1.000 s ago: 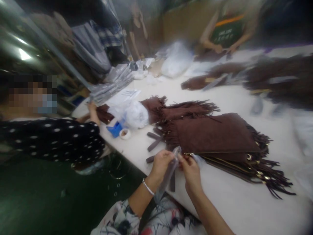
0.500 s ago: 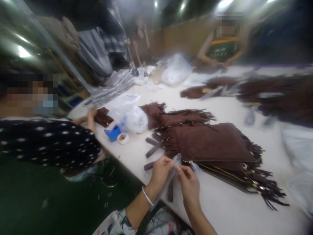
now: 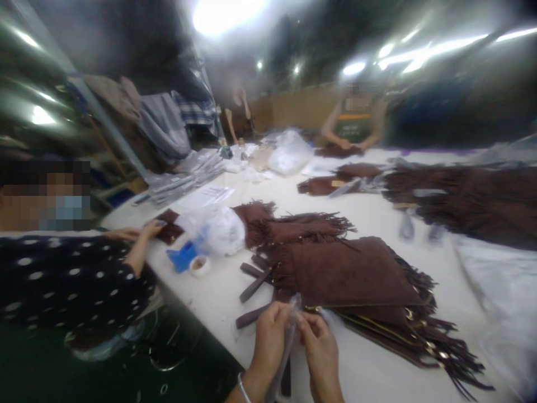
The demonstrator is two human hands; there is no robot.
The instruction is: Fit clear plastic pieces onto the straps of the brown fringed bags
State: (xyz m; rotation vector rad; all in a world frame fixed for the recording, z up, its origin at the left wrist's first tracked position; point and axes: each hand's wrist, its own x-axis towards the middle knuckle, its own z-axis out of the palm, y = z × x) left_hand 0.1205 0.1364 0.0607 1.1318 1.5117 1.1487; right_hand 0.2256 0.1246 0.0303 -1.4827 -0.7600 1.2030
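Note:
Between my fingertips is a strip of clear plastic wrap [image 3: 287, 331], thin and crumpled, with its loose end trailing down toward me. My left hand [image 3: 271, 331] pinches it from one side, a bracelet on the wrist. My right hand [image 3: 318, 342] pinches it from the other side, close to the metal zip end of the pouch. Just beyond my hands lies a stack of brown fringed suede pouches [image 3: 342, 271] with gold zips and rings. Dark wrist straps [image 3: 255, 285] stick out from the stack's left side. What exactly the plastic wraps is blurred.
A roll of tape [image 3: 199, 266], a blue tape dispenser [image 3: 181, 258] and a white plastic bag [image 3: 226, 229] stand left of the pouches. A co-worker in a dotted top [image 3: 75, 274] handles a brown piece at the left edge. More brown fringed goods [image 3: 457, 196] lie at right.
The view has tilted up, so the table and my hands sit lower in the picture. Both hands keep their pinch on the plastic. The co-worker at left has shifted slightly.

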